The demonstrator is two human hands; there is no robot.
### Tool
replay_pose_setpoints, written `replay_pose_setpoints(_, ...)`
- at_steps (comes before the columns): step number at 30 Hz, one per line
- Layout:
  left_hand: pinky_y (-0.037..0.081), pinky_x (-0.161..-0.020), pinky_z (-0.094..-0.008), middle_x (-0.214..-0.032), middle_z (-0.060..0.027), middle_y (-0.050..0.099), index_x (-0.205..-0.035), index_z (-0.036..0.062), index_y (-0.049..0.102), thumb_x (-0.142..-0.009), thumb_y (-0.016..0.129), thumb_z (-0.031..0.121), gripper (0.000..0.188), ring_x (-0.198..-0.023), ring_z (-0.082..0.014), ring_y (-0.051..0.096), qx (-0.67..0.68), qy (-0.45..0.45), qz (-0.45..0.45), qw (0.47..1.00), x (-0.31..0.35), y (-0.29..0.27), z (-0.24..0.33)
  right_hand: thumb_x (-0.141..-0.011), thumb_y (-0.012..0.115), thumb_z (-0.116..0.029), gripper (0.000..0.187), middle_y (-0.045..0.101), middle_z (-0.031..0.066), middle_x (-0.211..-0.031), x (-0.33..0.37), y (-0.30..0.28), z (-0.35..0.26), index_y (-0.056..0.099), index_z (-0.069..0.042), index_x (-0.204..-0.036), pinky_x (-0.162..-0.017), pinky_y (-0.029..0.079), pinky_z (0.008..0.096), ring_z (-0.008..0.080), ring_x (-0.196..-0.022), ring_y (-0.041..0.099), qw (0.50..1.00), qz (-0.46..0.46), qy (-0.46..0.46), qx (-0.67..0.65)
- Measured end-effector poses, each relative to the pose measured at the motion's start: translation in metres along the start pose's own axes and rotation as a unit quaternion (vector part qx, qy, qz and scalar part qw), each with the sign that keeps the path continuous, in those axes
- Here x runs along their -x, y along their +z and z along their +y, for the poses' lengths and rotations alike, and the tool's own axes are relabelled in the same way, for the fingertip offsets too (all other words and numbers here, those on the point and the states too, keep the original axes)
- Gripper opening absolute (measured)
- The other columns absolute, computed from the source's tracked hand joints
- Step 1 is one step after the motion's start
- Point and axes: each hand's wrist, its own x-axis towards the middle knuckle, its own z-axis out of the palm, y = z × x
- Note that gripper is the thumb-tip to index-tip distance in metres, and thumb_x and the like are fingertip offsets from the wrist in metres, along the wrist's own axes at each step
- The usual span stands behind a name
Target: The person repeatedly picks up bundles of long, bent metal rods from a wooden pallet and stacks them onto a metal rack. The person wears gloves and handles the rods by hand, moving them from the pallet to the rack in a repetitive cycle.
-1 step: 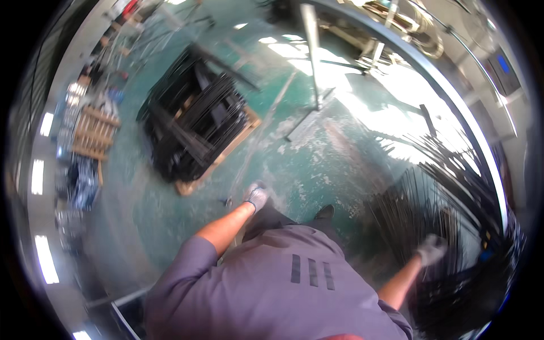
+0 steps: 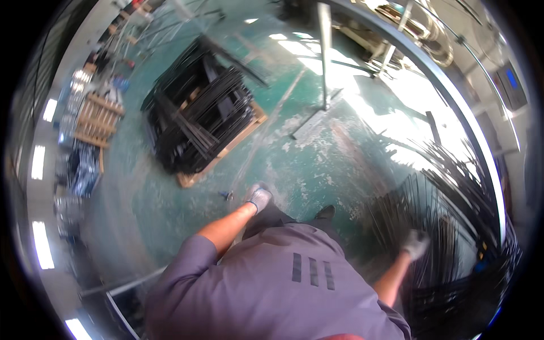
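Note:
My left hand point(image 2: 259, 197), in a light grey glove, reaches forward and down over the green floor with its fingers curled. A thin pale rod point(image 2: 272, 122) slants from just beside it toward the upper right; blur hides whether the hand grips it. My right hand point(image 2: 416, 243), also gloved, is low on the right against a dense heap of thin black rods point(image 2: 453, 187). Motion blur hides its fingers. My grey shirt point(image 2: 283, 289) fills the lower middle, with a dark shoe point(image 2: 326, 212) showing.
A wooden pallet point(image 2: 241, 139) stacked with black metal frames stands ahead on the left. A metal post on a flat base point(image 2: 324, 62) rises ahead. Wooden crates point(image 2: 96, 122) and blue items line the left wall. A small blue object point(image 2: 226, 195) lies on the floor.

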Motion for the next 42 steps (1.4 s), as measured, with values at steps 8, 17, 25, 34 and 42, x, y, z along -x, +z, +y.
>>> replay_pose_setpoints(8,0.055,-0.084,-0.0352,-0.095,-0.0127,0.073,-0.121,0.0029,0.064,-0.090,0.065,0.017,0.034,-0.094,-0.0248,0.070,0.194,-0.008,-0.114,0.974,0.082,0.006,-0.004,-0.080,0.078,-0.017,0.038,0.074,0.0158,-0.107,0.199,0.035,-0.341,0.071,-0.005,-0.114,-0.088,0.055,0.0367,0.0268,-0.099,0.072,0.747,-0.555,-0.251,-0.267)
replay_pose_setpoints(17,0.053,-0.081,-0.0381,-0.089,-0.0138,0.071,-0.101,0.0041,0.069,-0.089,0.061,0.020,0.021,-0.085,-0.0264,0.070,0.213,-0.054,0.097,0.971,0.000,-0.104,-0.150,-0.073,0.086,-0.028,0.059,0.071,0.0185,-0.117,0.226,0.062,-0.514,0.065,-0.004,-0.123,-0.095,0.053,0.0422,0.0336,-0.108,0.068,0.765,-0.513,-0.359,-0.153)
replay_pose_setpoints(25,0.053,-0.076,-0.0336,-0.089,-0.0099,0.069,-0.096,0.0049,0.067,-0.085,0.074,0.019,0.020,-0.080,-0.0190,0.067,0.327,-0.217,0.209,0.896,-0.041,-0.174,-0.179,-0.068,0.089,-0.036,0.091,0.053,0.0187,-0.142,0.287,0.120,-0.664,0.047,-0.005,-0.142,-0.109,0.044,0.0447,0.0367,-0.132,0.050,0.720,-0.503,-0.464,-0.115)
replay_pose_setpoints(34,0.051,-0.076,-0.0285,-0.083,-0.0024,0.066,-0.097,0.0055,0.063,-0.091,0.066,0.008,0.007,-0.083,-0.0111,0.065,0.336,-0.197,0.086,0.917,-0.075,-0.160,-0.124,-0.060,0.095,-0.042,0.120,0.043,0.0210,-0.150,0.371,0.283,-0.918,0.030,-0.004,-0.153,-0.117,0.033,0.0488,0.0414,-0.140,0.039,0.728,-0.473,-0.482,-0.117)
replay_pose_setpoints(42,0.054,-0.077,-0.0298,-0.096,-0.0071,0.067,-0.110,0.0010,0.059,-0.091,0.067,0.001,0.021,-0.084,-0.0155,0.066,0.538,-0.278,0.176,0.776,-0.183,-0.268,-0.068,-0.066,0.086,-0.055,0.127,0.037,0.0233,-0.156,0.419,0.370,-1.010,0.016,-0.006,-0.160,-0.112,0.041,0.0455,0.0406,-0.138,0.046,0.707,-0.509,-0.491,0.024)
